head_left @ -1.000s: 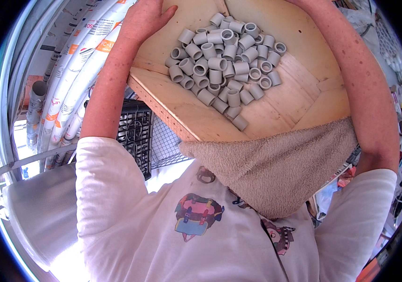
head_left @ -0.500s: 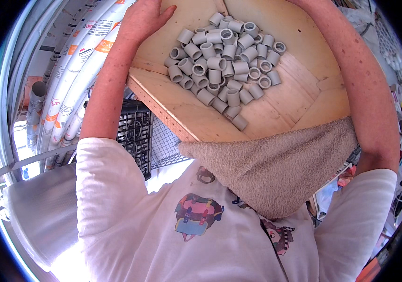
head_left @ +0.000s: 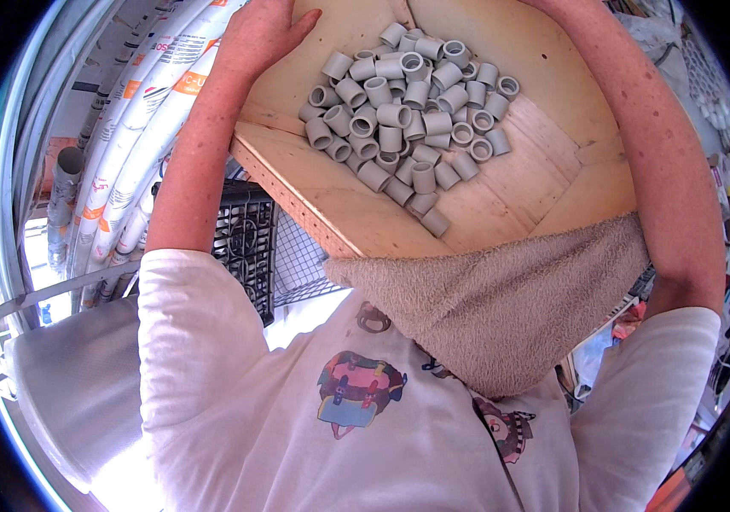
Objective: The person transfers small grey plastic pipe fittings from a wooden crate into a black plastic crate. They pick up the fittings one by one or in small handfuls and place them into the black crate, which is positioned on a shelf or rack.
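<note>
Many short grey plastic pipe couplings (head_left: pixel 395 115) lie heaped in a wooden tray (head_left: pixel 553 162) with sloping sides. At the tray's far left side is my left hand (head_left: pixel 264 32), its thumb stretched out apart from the palm. The other fingers are cut off by the upper edge, and nothing shows in the part of the hand I can see. My right forearm reaches up along the tray's right side, with the hand beyond the top edge of the view. A brown towel (head_left: pixel 501 299) hangs over the tray's near edge, against my shirt.
Long wrapped white pipes (head_left: pixel 139 128) stand at the left, near a grey pipe (head_left: pixel 66 192). Beneath the tray's left edge is a black plastic crate (head_left: pixel 244 247) beside a wire grid (head_left: pixel 301 256). A metal drum-like surface (head_left: pixel 84 384) is at the lower left. Mixed clutter lines the right.
</note>
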Demonstrator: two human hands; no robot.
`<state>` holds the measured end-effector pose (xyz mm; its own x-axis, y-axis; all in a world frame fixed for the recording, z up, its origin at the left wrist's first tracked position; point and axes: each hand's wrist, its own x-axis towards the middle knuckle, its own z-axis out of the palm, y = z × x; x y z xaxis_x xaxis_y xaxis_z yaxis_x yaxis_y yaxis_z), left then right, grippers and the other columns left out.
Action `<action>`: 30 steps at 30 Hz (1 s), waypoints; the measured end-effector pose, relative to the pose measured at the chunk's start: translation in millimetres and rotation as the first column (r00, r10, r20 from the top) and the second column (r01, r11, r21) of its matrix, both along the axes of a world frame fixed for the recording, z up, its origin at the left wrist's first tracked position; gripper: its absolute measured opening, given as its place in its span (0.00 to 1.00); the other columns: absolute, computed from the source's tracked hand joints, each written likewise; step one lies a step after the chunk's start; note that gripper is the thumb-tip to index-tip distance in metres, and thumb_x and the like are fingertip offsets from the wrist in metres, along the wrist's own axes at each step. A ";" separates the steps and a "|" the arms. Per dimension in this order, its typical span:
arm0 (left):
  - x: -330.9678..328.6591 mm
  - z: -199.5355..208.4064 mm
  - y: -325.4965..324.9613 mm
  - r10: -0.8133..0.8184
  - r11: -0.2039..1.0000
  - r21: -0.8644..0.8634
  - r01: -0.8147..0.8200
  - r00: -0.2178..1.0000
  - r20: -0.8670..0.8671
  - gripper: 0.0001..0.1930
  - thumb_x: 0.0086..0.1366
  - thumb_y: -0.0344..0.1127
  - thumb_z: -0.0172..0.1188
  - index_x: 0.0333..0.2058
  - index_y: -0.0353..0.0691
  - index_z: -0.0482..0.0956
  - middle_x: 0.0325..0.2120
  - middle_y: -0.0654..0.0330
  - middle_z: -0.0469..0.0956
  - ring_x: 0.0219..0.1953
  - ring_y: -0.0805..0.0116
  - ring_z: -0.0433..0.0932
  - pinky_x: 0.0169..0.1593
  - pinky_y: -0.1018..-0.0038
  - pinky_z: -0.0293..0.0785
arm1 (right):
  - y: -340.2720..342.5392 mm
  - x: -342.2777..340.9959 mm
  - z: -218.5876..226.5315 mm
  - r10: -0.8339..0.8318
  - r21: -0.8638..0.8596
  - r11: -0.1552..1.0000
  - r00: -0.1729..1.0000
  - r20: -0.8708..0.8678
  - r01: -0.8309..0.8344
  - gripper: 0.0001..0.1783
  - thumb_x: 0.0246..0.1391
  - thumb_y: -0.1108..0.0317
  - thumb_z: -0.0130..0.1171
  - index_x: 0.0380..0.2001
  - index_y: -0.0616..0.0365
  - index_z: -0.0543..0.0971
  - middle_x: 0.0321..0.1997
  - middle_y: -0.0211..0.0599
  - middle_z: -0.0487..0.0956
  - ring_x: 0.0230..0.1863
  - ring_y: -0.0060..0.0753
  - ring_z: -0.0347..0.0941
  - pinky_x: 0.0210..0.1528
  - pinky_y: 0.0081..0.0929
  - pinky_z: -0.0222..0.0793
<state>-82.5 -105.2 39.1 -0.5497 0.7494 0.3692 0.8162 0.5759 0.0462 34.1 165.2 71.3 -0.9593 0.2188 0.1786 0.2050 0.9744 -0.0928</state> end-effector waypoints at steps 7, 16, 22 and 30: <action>-5.3 -3.0 -0.8 -0.002 1.000 -0.008 0.002 1.000 0.004 0.37 0.59 0.39 0.63 0.65 0.42 0.57 0.51 0.38 0.74 0.52 0.41 0.74 0.55 0.56 0.72 | 1.9 -2.5 -2.3 0.003 0.013 1.000 1.000 -0.003 -0.003 0.23 0.54 0.55 0.57 0.45 0.64 0.77 0.45 0.58 0.80 0.49 0.54 0.77 0.53 0.45 0.71; -2.0 -0.2 -0.4 0.024 0.999 -0.021 -0.024 1.000 0.016 0.37 0.60 0.39 0.62 0.65 0.43 0.56 0.50 0.38 0.75 0.51 0.40 0.75 0.55 0.55 0.72 | 0.4 -0.3 -1.0 -0.002 -0.006 1.000 1.000 -0.002 0.002 0.23 0.54 0.55 0.57 0.45 0.64 0.77 0.45 0.58 0.80 0.50 0.54 0.77 0.53 0.45 0.71; -4.3 -1.7 -0.1 0.007 1.000 -0.013 -0.007 1.000 0.025 0.37 0.60 0.39 0.62 0.65 0.43 0.56 0.50 0.38 0.75 0.51 0.40 0.75 0.55 0.56 0.72 | -0.2 1.2 0.6 -0.004 -0.006 1.000 1.000 0.000 0.004 0.23 0.54 0.55 0.57 0.45 0.64 0.77 0.45 0.57 0.80 0.50 0.54 0.77 0.53 0.45 0.71; -10.6 -5.1 -1.3 -0.034 0.999 0.011 0.034 0.999 -0.015 0.37 0.59 0.38 0.62 0.66 0.43 0.56 0.51 0.39 0.74 0.52 0.41 0.74 0.56 0.57 0.71 | 0.2 1.6 0.4 -0.007 -0.020 1.000 1.000 -0.010 0.006 0.23 0.54 0.56 0.57 0.45 0.64 0.77 0.45 0.58 0.80 0.49 0.54 0.77 0.53 0.45 0.71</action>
